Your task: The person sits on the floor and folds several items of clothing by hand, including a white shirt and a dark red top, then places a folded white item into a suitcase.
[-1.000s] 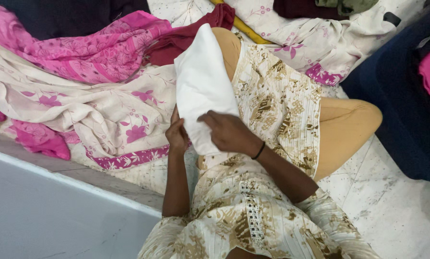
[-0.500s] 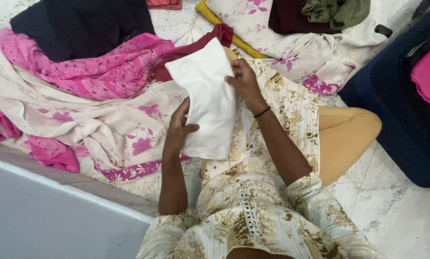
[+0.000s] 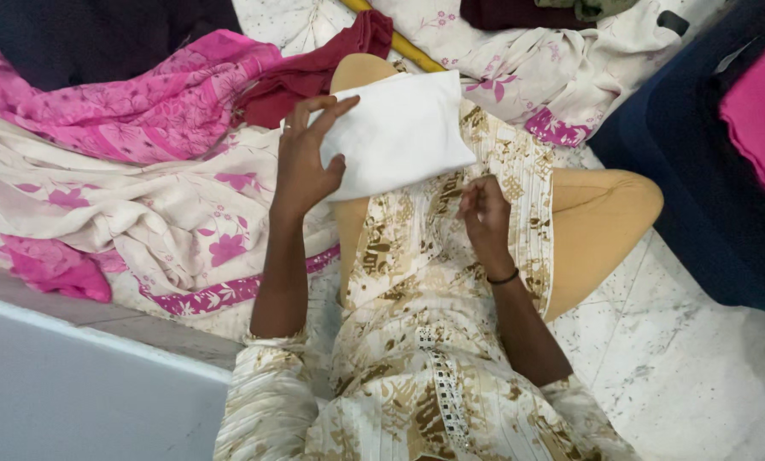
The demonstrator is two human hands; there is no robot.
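From the head view, I look down at my lap. I sit on the pale floor [image 3: 698,376] with my legs folded.

My left hand [image 3: 304,166] is up in front of me. Its grip is clamped on the white folded cloth [image 3: 400,132]. My thumb is under the near edge and my fingers [image 3: 318,107] lie flat on top at the left end. The cloth is a small flat rectangle. It lies a bit tilted over my knee, with its right end sticking out free, past my hand.

My right hand [image 3: 487,213] is lower, on my lap, just below the right corner of the white cloth. Its fingers are curled together. I cannot tell if it pinches anything, and it looks a tiny bit apart from the white cloth. A thin black band [image 3: 504,277] is on that wrist.

I wear a cream and brown printed top [image 3: 425,358] and tan pants [image 3: 600,226].

To my left lies a big cream sheet with pink flowers [image 3: 143,213], all bunched up. A bright pink cloth [image 3: 135,102] is on top of it, farther away. A dark red cloth [image 3: 310,72] is near my left hand, just past the white cloth. To my right is a dark blue cloth [image 3: 698,171] with a pink cloth [image 3: 762,111] on it.
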